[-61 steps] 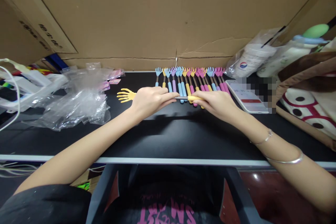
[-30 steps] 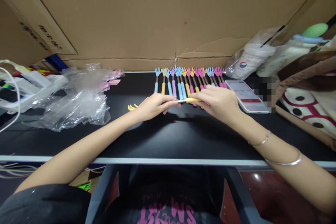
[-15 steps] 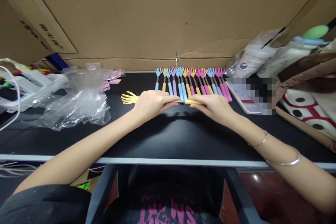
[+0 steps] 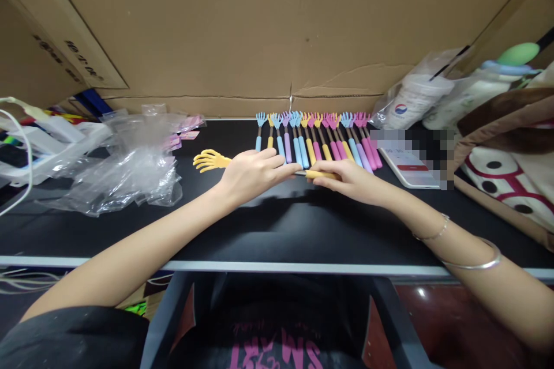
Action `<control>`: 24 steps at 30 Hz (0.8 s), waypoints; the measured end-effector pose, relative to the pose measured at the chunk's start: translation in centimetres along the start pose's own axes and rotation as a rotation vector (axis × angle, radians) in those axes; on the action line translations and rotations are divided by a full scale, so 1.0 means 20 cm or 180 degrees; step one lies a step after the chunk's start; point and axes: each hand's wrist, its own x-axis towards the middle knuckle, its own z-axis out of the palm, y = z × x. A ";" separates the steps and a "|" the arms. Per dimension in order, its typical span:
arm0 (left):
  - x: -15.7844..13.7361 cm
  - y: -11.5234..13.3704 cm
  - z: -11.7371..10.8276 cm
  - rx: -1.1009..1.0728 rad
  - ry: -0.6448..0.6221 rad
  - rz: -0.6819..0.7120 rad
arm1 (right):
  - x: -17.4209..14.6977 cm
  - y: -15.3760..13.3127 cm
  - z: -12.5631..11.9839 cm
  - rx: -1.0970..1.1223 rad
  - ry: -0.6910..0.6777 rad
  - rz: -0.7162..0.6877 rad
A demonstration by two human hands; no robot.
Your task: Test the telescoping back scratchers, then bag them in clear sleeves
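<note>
Both hands hold one yellow back scratcher [image 4: 211, 160] sideways above the black desk. Its hand-shaped head sticks out to the left of my left hand [image 4: 253, 173], whose fingers are closed around the part near the head. My right hand [image 4: 348, 180] grips the yellow handle, and a short stretch of dark shaft shows between the hands. Just behind lies a row of back scratchers [image 4: 309, 138] in blue, yellow, purple and pink, heads toward the cardboard, handles toward me.
Clear plastic bags [image 4: 130, 167] lie in a heap at left, beside a white rack [image 4: 56, 144]. At right are a phone [image 4: 409, 168], a bagged paper cup [image 4: 418, 101], a bottle [image 4: 485, 92] and a fabric bag [image 4: 502, 179]. A cardboard wall [image 4: 259, 29] closes off the back.
The yellow back scratcher has turned about its length, its head now seen more edge-on and slightly further left. My right hand has shifted slightly, its fingers rearranged on the handle.
</note>
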 end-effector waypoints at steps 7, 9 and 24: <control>-0.01 0.03 0.03 -0.0714 -0.0657 -0.0615 | -0.01 0.01 0.01 -0.0917 0.0396 -0.0117; 0.00 0.03 0.03 -0.1079 -0.0859 -0.0849 | -0.02 0.01 0.02 -0.1281 0.0600 -0.0137; 0.01 -0.04 0.00 -0.0549 -0.1562 -0.0828 | -0.04 -0.02 -0.03 -0.2439 0.1349 -0.0296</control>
